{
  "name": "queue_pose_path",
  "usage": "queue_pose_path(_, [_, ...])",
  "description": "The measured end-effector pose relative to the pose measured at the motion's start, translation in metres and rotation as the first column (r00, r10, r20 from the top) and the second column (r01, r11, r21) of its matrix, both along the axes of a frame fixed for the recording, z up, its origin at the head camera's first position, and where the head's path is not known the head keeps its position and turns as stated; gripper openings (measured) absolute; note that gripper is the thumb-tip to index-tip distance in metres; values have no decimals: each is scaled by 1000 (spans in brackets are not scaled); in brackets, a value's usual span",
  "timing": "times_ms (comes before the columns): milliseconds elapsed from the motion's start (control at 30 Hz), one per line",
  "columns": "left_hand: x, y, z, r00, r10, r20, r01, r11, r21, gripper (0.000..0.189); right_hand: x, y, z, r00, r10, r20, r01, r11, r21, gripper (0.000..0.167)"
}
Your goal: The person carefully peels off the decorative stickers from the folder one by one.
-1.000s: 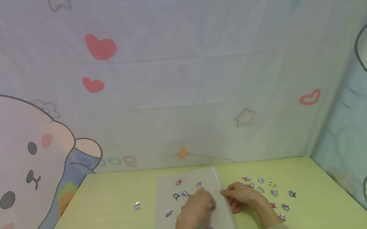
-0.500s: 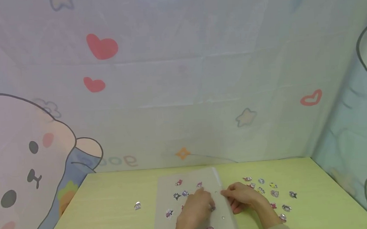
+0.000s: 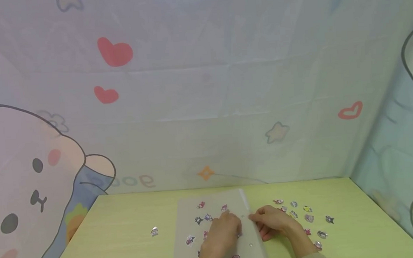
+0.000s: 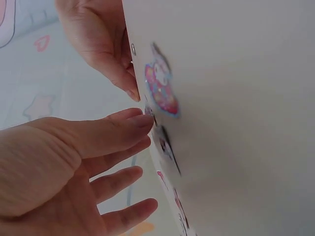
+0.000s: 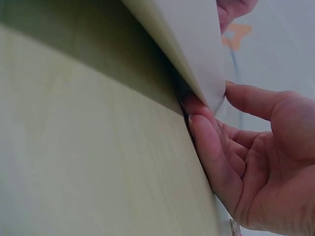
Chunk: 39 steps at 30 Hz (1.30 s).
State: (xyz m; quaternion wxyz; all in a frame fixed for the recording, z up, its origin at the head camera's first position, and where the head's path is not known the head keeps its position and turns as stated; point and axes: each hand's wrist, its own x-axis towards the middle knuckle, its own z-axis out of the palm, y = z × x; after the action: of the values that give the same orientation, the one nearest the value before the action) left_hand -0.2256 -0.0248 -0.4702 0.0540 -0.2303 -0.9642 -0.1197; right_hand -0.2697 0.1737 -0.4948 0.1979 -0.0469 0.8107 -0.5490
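A white folder-like sheet [image 3: 184, 208], dotted with several small cartoon stickers, lies on the table. My left hand [image 3: 220, 233] is over its middle right; the thumb and index fingertips touch a small sticker [image 4: 149, 112] on the surface, mostly covered in the head view. The other fingers extend loosely in the left wrist view. At the right edge, my right hand [image 3: 274, 221] pinches the sheet, thumb above and fingers beneath, and the right wrist view shows that edge lifted off the table. A pink cartoon sticker [image 4: 161, 83] is near the left thumb.
Several loose stickers [image 3: 309, 218] are scattered on the yellow-green table [image 3: 120, 223] right of the sheet, some close to the right wrist. One more sticker [image 3: 154, 232] lies to the left. A printed curtain [image 3: 205, 105] hangs behind the table.
My left hand has shifted slightly to the right, uncovering more of the stickers beside its wrist. The sticker at its fingertips shows less of itself. The right hand stays on the sheet's edge.
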Motion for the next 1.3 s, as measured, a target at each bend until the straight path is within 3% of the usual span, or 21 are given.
queue_pose_path(400, [-2,0,-3,1000,-1,-12,2,999,51,6,0,0,-1,1000,11,-3,-11,1000,-11,30])
queue_pose_path(633, [-7,2,-7,996,-13,-87,15,1000,25,11,-1,-1,1,1000,8,-8,-8,1000,-17,30])
queue_pose_path(867, [-4,-1,-2,999,-9,-50,11,999,37,14,0,0,-1,1000,17,-1,-17,1000,-24,30])
queue_pose_path(1067, [-5,-11,6,998,4,-68,1,998,64,15,0,0,-2,1000,16,2,-16,999,-30,30])
queue_pose_path(1300, [-8,-38,8,999,16,-28,-12,990,139,14,0,0,0,1000,10,5,-10,1000,-23,30])
